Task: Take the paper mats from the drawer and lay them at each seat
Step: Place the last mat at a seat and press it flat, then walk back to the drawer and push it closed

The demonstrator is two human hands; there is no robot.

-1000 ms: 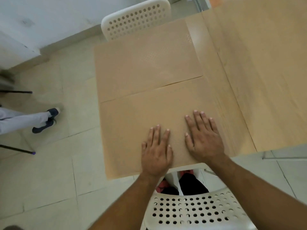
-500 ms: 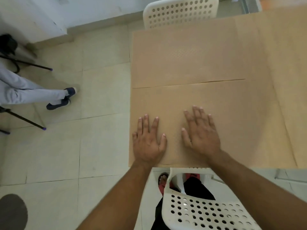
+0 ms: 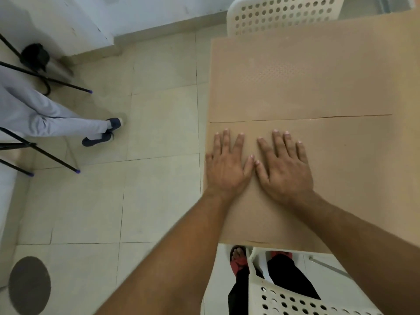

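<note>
Our hands flat on the near paper mat (image 3: 329,178)

Left hand (image 3: 227,169) and right hand (image 3: 284,171) lie open, fingers spread, thumbs touching; no writing shows.

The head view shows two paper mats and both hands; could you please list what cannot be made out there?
- Near paper mat: partly hidden under the left hand, right hand and forearms.
- Far paper mat: right end blurs into the table; its edge cannot be told.
- Drawer: outside the frame.
- Far chair: cut by the top edge.

Home dining area, tiled floor (image 3: 159,123), white perforated chairs (image 3: 281,14), table (image 3: 404,87)
</note>
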